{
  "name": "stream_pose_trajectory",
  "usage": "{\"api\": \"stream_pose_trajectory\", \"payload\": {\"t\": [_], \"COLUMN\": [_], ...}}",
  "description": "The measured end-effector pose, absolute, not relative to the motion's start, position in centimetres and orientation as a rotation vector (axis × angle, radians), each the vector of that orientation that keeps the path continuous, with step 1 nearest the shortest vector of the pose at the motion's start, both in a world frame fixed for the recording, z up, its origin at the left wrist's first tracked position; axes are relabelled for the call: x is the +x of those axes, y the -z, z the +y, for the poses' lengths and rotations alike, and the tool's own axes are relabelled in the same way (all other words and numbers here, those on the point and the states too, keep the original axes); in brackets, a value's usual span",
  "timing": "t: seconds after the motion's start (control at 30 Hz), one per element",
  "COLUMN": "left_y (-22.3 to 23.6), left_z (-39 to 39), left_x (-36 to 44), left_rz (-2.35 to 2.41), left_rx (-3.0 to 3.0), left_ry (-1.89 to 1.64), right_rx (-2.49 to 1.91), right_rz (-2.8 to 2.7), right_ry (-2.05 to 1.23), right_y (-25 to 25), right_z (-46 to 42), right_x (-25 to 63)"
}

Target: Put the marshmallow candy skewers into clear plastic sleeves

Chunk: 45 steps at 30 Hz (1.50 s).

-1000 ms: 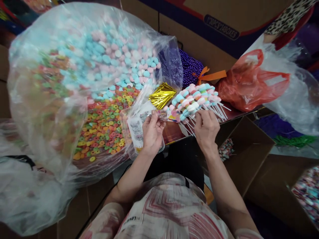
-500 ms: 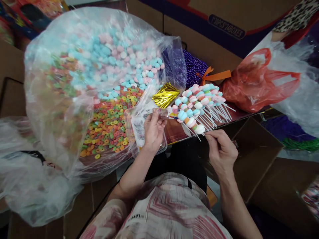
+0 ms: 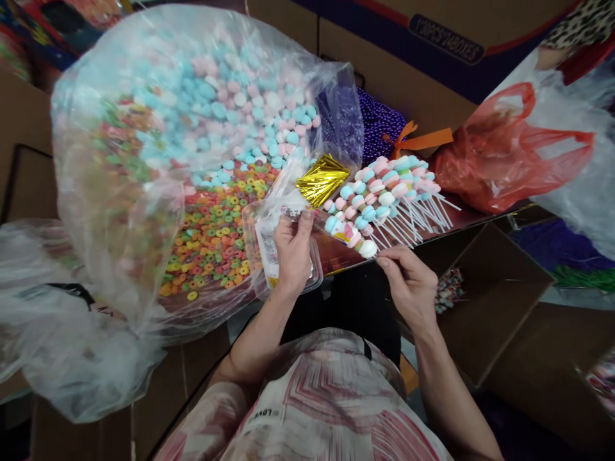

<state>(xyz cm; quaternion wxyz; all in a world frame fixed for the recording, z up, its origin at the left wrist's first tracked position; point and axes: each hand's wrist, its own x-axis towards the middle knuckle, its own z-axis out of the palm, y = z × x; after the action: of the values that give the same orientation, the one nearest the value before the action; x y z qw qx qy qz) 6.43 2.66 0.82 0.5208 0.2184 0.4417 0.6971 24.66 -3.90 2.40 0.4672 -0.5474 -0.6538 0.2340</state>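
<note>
Between my hands a candy skewer (image 3: pixel 368 249) of blue, pink and white marshmallow-like pieces lies tilted, white end toward me. My right hand (image 3: pixel 412 282) pinches its stick end, fingers closed. A small clear printed bag (image 3: pixel 344 232) is around the skewer's upper part. Its far end is pinched between the thumb and fingers of my left hand (image 3: pixel 294 250). Just beyond, a pile of similar candy skewers (image 3: pixel 384 186) rests on the table, white sticks pointing right. Gold twist ties (image 3: pixel 323 180) are fanned out beside them. Under my left hand is a clear plastic box (image 3: pixel 266 250) with printed paper.
A large clear bag (image 3: pixel 77 147) on the left holds loose blue and pink candies (image 3: pixel 211 109) and coloured candy rings (image 3: pixel 216 237). A red plastic bag (image 3: pixel 509 160) sits right of the skewers. Open cardboard boxes (image 3: pixel 500 301) stand below right. Another person's sleeve (image 3: pixel 583 25) shows top right.
My right hand has moved left with the skewer, whose upper pieces now sit inside the clear printed bag. My left hand still grips the bag. The view has shifted slightly.
</note>
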Motion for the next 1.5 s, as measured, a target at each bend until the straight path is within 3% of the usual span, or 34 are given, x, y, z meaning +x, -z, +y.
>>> {"api": "stream_pose_trajectory", "payload": {"t": [0.63,1.1,1.23,1.43,1.5], "left_y": [-0.2,-0.2,-0.2,-0.2,-0.1], "left_z": [2.1,0.9,0.9,1.1,1.0], "left_x": [7.6,9.8,9.9,9.4,9.7], "left_rz": [1.084,0.97,0.947,0.942,0.952], "left_rx": [0.471,0.457,0.469,0.461,0.493], "left_ry": [-1.614,-1.38,-1.353,-1.311,-1.305], "right_rx": [-1.375,-1.478,-1.427,-1.384,-1.376], "right_rz": [-1.385,-1.711,-1.494,-0.885,-0.749], "right_ry": [-0.89,-0.275,-0.514,-1.227,-1.324], "right_y": [-0.4,1.7,1.4,1.1,1.2], "right_z": [-4.7,-6.0,-6.1,-5.8,-5.6], "right_x": [23.9,22.5,21.7,22.4,22.2]}}
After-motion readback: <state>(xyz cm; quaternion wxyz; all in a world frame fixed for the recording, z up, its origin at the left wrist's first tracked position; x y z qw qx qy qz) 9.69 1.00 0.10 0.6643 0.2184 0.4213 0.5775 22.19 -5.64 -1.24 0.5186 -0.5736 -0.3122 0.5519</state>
